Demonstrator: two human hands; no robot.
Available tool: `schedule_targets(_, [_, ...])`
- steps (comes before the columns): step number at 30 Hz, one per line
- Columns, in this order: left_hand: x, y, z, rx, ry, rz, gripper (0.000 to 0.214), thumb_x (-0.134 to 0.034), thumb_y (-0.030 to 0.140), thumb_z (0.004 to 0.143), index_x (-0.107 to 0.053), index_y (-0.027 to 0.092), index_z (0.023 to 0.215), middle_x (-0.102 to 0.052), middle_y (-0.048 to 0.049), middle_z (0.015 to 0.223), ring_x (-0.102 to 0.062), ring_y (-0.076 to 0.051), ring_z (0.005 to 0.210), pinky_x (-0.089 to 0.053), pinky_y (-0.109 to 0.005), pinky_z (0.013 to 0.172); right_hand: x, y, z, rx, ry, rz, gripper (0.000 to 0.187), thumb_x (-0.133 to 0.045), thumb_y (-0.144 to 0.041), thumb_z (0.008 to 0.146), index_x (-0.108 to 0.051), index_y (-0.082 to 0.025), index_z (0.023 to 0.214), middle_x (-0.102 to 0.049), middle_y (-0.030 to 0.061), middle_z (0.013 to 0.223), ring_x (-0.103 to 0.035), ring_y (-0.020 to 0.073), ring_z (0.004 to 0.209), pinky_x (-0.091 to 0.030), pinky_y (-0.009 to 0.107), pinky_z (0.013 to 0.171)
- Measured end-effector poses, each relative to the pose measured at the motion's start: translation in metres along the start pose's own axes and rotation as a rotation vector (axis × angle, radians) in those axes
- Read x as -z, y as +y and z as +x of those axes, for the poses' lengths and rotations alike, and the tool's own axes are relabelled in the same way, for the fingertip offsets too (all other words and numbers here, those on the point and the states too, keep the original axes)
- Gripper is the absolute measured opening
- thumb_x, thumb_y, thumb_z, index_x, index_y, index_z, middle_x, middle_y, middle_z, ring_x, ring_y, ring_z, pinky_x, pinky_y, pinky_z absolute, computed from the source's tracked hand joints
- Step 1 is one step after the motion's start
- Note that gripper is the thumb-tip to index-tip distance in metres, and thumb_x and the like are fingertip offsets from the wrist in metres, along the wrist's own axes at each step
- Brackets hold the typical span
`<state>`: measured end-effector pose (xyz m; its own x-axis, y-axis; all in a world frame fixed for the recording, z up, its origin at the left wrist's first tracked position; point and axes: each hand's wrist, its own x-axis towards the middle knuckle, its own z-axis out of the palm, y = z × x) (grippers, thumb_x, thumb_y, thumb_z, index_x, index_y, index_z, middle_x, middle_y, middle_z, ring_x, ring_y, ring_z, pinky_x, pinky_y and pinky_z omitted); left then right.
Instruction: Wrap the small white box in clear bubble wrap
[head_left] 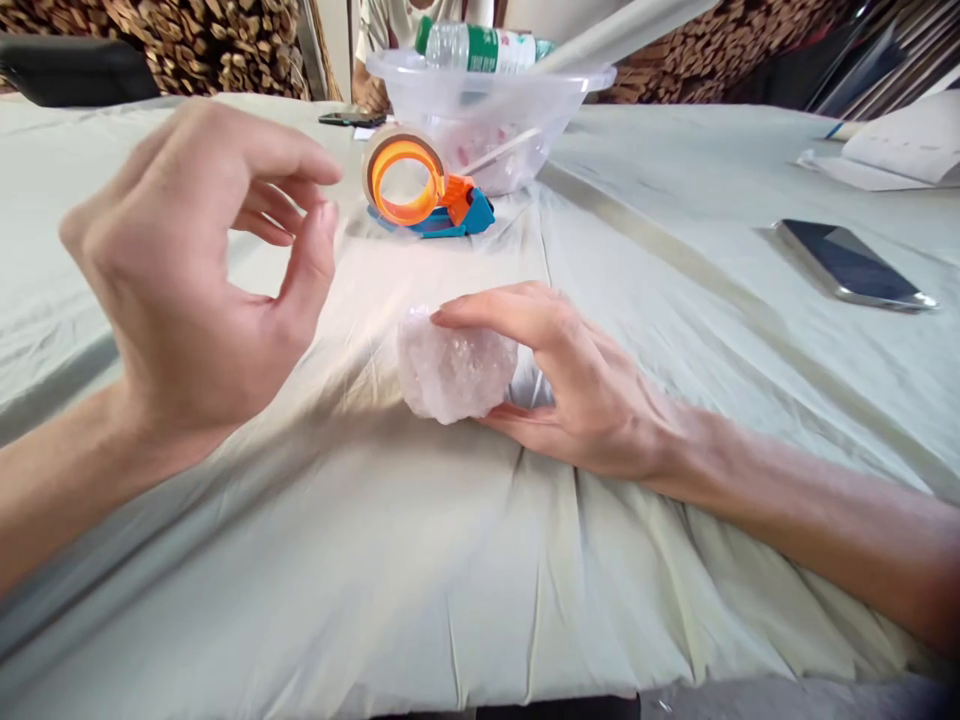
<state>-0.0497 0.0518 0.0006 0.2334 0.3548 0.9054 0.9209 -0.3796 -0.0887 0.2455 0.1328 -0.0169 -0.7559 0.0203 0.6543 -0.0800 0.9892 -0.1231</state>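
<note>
My right hand (577, 370) grips a pale pinkish, translucent lump that looks like rough crystal (454, 370). Its fingers lie over the top and the thumb is at the lower edge, on the cloth-covered table (360, 580). To the left, my left hand (217, 250) is raised above the cloth, fingers curled, with a small gap between index fingertip and thumb. Nothing shows between them. Beyond the crystal stands a tape dispenser (472, 210) in blue and orange, carrying a roll of tape (371, 170).
Behind the dispenser is a clear plastic basin (555, 120) with a green-capped bottle (487, 48) and a white tube (622, 35) across it. A phone (851, 262) and papers (904, 145) lie at right, another phone (352, 119) farther back. A person (371, 90) is across the table.
</note>
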Motion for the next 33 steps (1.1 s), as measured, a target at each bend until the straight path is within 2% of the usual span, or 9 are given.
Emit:
schedule_targets(4, [0.001, -0.005, 0.003, -0.134, 0.01, 0.017, 0.045, -0.061, 0.034, 0.107, -0.073, 0.02, 0.148, -0.081, -0.0045, 0.113, -0.078, -0.017, 0.087, -0.069, -0.03, 0.079, -0.001, 0.002, 0.001, 0.107, -0.012, -0.054, 0.058, -0.067, 0.002, 0.1, -0.051, -0.016, 0.153, -0.072, 0.0138, 0.149, -0.068, 0.0276, 0.144, -0.061, 0.044, 0.126])
schedule_targets(7, [0.001, -0.002, 0.006, -0.183, -0.026, 0.048, 0.036, -0.07, 0.03, 0.104, -0.079, 0.02, 0.137, -0.081, -0.0031, 0.101, -0.077, -0.017, 0.082, -0.064, -0.03, 0.074, -0.001, 0.001, 0.001, 0.149, -0.019, -0.116, 0.046, -0.066, -0.003, 0.107, -0.053, -0.014, 0.15, -0.07, 0.0145, 0.15, -0.068, 0.0252, 0.144, -0.059, 0.04, 0.128])
schedule_targets(14, [0.008, -0.004, -0.004, -0.055, 0.044, 0.039, 0.025, -0.07, 0.043, 0.109, -0.088, 0.033, 0.123, -0.083, 0.0007, 0.104, -0.077, -0.023, 0.095, -0.064, -0.053, 0.115, -0.003, -0.008, 0.003, 0.138, -0.005, -0.275, 0.029, -0.051, -0.008, 0.115, -0.062, -0.02, 0.139, -0.068, 0.0132, 0.148, -0.073, 0.0244, 0.136, -0.066, 0.042, 0.119])
schedule_targets(18, [0.02, 0.006, -0.003, -0.005, -0.165, 0.094, 0.035, -0.073, 0.037, 0.107, -0.082, 0.038, 0.14, -0.085, -0.0008, 0.123, -0.08, -0.034, 0.105, -0.066, -0.061, 0.114, -0.003, -0.012, 0.005, 0.145, 0.031, -0.281, 0.024, -0.051, -0.01, 0.116, -0.066, -0.022, 0.132, -0.072, 0.0088, 0.139, -0.076, 0.0207, 0.126, -0.066, 0.039, 0.116])
schedule_targets(20, [0.02, 0.015, 0.002, 0.029, -0.136, 0.056, 0.031, -0.07, 0.034, 0.109, -0.085, 0.037, 0.135, -0.085, -0.0016, 0.118, -0.081, -0.033, 0.102, -0.069, -0.063, 0.11, -0.002, -0.012, 0.006, 0.165, 0.038, -0.301, 0.023, -0.055, -0.01, 0.115, -0.065, -0.023, 0.131, -0.073, 0.0081, 0.138, -0.076, 0.021, 0.123, -0.067, 0.04, 0.114])
schedule_targets(22, [0.017, 0.024, 0.007, -0.056, 0.003, 0.108, 0.023, -0.07, 0.029, 0.108, -0.088, 0.033, 0.121, -0.085, -0.0004, 0.104, -0.082, -0.027, 0.086, -0.076, -0.054, 0.089, -0.001, -0.012, 0.006, 0.194, 0.027, -0.332, 0.025, -0.059, -0.008, 0.113, -0.065, -0.022, 0.133, -0.073, 0.0096, 0.139, -0.076, 0.0224, 0.123, -0.068, 0.041, 0.112])
schedule_targets(24, [0.014, 0.032, 0.012, -0.097, -0.047, 0.123, 0.021, -0.077, 0.029, 0.102, -0.088, 0.03, 0.12, -0.085, 0.0, 0.105, -0.085, -0.026, 0.088, -0.077, -0.044, 0.076, -0.002, -0.01, 0.004, 0.167, 0.014, -0.324, 0.027, -0.057, -0.008, 0.113, -0.064, -0.022, 0.135, -0.072, 0.0118, 0.145, -0.075, 0.0237, 0.128, -0.067, 0.043, 0.117])
schedule_targets(29, [0.013, 0.043, 0.022, 0.175, -0.167, -0.187, 0.012, -0.077, 0.031, 0.103, -0.084, 0.024, 0.096, -0.081, 0.0026, 0.092, -0.087, -0.027, 0.088, -0.078, -0.056, 0.093, -0.003, -0.007, 0.001, 0.097, -0.007, -0.284, 0.033, -0.049, -0.008, 0.114, -0.062, -0.025, 0.14, -0.066, 0.0128, 0.154, -0.068, 0.025, 0.144, -0.062, 0.048, 0.125])
schedule_targets(33, [0.011, 0.045, 0.018, 0.065, -0.211, -0.114, 0.011, -0.072, 0.024, 0.103, -0.082, 0.024, 0.1, -0.083, 0.001, 0.101, -0.088, -0.028, 0.092, -0.079, -0.054, 0.089, -0.001, -0.005, 0.001, 0.108, -0.005, -0.3, 0.035, -0.05, -0.008, 0.113, -0.062, -0.024, 0.142, -0.066, 0.0139, 0.154, -0.069, 0.0258, 0.142, -0.064, 0.047, 0.12])
